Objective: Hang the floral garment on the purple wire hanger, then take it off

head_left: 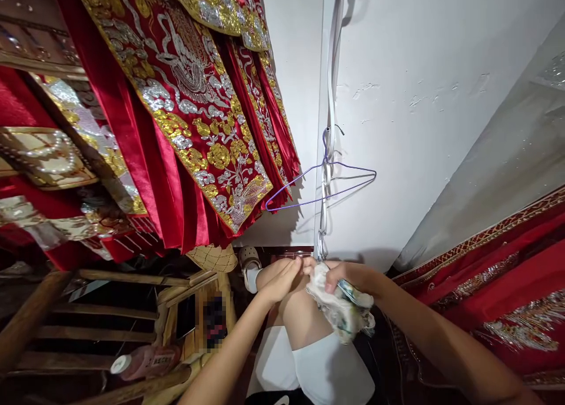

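My right hand [342, 274] grips a crumpled white patterned cloth [342, 311] that hangs down over my knee. My left hand [282, 278] meets it from the left, its fingers pinched at the cloth's top edge beside the right hand. Both hands are just below a white strap [329, 158] hanging down the wall corner, which carries thin wire hangers [322, 184]. My bare knees and white shorts [326, 369] are under the hands.
Red garments with gold and silver embroidery [189, 99] hang at the upper left. More red embroidered fabric [498, 275] lies at the right. A wooden chair [110, 311] with a pink bottle [145, 361] stands at the lower left. White walls [419, 99] are ahead.
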`<state>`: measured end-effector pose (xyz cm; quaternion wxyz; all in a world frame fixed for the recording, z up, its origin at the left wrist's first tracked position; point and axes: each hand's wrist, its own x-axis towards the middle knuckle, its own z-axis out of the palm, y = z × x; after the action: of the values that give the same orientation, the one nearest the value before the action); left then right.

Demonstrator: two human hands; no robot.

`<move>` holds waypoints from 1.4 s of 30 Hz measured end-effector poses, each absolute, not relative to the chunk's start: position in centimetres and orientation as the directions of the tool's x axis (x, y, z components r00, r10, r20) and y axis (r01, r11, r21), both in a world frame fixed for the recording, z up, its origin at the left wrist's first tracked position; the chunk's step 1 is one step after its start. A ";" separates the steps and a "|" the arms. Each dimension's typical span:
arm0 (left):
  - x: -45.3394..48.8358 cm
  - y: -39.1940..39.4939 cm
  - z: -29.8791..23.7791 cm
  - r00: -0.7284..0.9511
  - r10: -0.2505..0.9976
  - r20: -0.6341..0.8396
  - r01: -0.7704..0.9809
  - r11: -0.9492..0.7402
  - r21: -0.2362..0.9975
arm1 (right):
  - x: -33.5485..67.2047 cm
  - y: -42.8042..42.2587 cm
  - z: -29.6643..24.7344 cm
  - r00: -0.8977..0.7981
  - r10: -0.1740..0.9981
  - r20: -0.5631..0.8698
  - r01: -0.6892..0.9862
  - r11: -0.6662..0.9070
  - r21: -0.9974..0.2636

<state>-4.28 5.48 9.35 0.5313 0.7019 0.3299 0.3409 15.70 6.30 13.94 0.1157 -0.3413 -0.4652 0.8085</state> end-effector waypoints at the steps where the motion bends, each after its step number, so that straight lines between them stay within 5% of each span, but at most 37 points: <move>1: -4.1 5.5 9.6 0.584 0.803 0.121 0.123 -0.235 0.964 | 16.2 6.5 14.2 -0.748 0.456 -0.482 0.215 -0.521 -0.826; 6: -2.7 5.5 10.9 0.743 0.641 0.191 0.144 -0.432 0.890 | 18.1 8.5 16.3 -0.822 0.297 -0.487 0.437 -0.219 -0.872; 9: -2.9 6.5 10.3 0.773 0.631 0.073 0.267 -0.428 0.864 | 19.8 10.8 18.2 -0.850 0.239 -0.470 0.493 0.046 -0.869; 12: -5.0 9.0 9.6 0.679 0.733 0.038 0.407 -0.418 0.812 | 22.3 13.5 19.4 -0.797 0.456 -0.395 0.554 0.294 -0.779; 16: -8.9 12.8 10.7 0.544 0.834 0.090 0.652 -0.487 0.581 | 24.0 15.7 18.9 -0.603 0.798 0.005 0.705 0.536 -0.464; 20: -11.6 14.2 12.2 0.347 0.937 -0.034 0.919 -0.333 0.211 | 22.9 16.9 17.4 -0.400 0.879 0.262 0.868 0.455 -0.201; 26: -11.5 11.6 12.2 0.052 0.996 -0.073 0.999 -0.052 0.010 | 22.7 19.3 14.9 -0.245 0.909 0.338 0.886 0.351 -0.303; 37: -10.4 12.7 14.0 0.260 0.911 0.320 0.950 -0.301 0.088 | 27.3 16.9 16.0 -0.135 0.875 0.465 0.740 0.401 -0.540; 42: -9.1 12.4 14.9 0.349 0.810 0.472 0.826 -0.504 0.254 | 26.6 14.3 16.7 -0.093 0.885 0.456 0.611 0.413 -0.676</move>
<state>-9.15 12.37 14.94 -0.0144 0.8212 0.4978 0.2786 26.58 14.29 16.74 0.4301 -0.5180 -0.7220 0.1595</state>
